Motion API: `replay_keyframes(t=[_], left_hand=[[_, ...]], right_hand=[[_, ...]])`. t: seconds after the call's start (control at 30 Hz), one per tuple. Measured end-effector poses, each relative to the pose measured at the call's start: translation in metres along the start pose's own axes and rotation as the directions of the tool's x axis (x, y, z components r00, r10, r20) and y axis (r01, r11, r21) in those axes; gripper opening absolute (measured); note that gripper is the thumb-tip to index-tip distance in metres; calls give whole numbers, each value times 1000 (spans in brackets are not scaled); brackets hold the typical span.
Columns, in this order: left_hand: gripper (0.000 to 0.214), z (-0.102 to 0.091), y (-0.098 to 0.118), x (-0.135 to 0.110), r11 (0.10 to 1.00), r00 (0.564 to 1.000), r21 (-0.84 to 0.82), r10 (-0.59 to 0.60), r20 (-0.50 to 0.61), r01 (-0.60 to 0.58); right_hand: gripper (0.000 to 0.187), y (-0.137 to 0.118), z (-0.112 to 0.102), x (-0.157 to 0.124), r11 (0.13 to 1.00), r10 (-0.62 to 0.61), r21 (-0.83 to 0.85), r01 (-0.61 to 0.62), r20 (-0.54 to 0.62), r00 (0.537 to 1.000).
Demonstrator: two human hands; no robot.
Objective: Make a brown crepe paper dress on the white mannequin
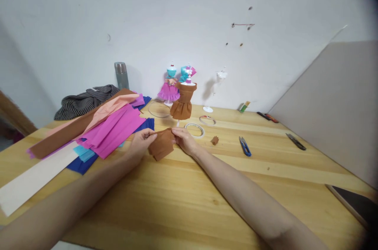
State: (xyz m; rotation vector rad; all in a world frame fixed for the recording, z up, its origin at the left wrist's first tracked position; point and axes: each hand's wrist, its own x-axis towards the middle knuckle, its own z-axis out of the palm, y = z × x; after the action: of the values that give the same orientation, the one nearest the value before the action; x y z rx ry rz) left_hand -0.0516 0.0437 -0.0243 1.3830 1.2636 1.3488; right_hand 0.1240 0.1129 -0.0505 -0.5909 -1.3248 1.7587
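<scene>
A brown piece of crepe paper (162, 146) hangs between my hands above the table, its top edge folded over. My left hand (142, 142) pinches its upper left corner, and my right hand (183, 139) grips the upper right corner. Just behind stands a small dress form wearing a brown crepe paper dress (183, 102). Beside my right hand lies a roll of white tape (195, 130), with a second tape roll (207, 120) behind it. A small brown scrap (215, 140) rests farther right.
Crepe paper sheets (110, 134) in several colours pile up at left, near a striped cloth (85, 102) and a flask (121, 75). Other dress forms (169, 90) stand by the wall. Blue thread snips (245, 147), a dark cutter (295, 142) and a tablet-like slab (354, 204) lie right.
</scene>
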Motion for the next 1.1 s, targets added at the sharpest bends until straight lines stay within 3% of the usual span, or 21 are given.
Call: replay_keyframes(t=[0.17, 0.57, 0.83, 1.1], left_hand=[[18, 3, 3, -4, 998, 1000, -52, -22, -7, 22], [47, 1, -2, -2, 974, 990, -184, -120, 75, 132], [37, 4, 2, -4, 961, 965, -224, -107, 238, 162], [39, 8, 12, -9, 853, 912, -406, -174, 372, 328]], right_hand=[[31, 2, 1, -1, 999, -18, -46, 18, 4, 1000], [33, 1, 9, -4, 993, -37, -108, 43, 56, 998], [33, 0, 7, -4, 994, -69, -91, 68, -9, 998], [29, -4, 10, -6, 995, -86, -51, 83, -61, 994]])
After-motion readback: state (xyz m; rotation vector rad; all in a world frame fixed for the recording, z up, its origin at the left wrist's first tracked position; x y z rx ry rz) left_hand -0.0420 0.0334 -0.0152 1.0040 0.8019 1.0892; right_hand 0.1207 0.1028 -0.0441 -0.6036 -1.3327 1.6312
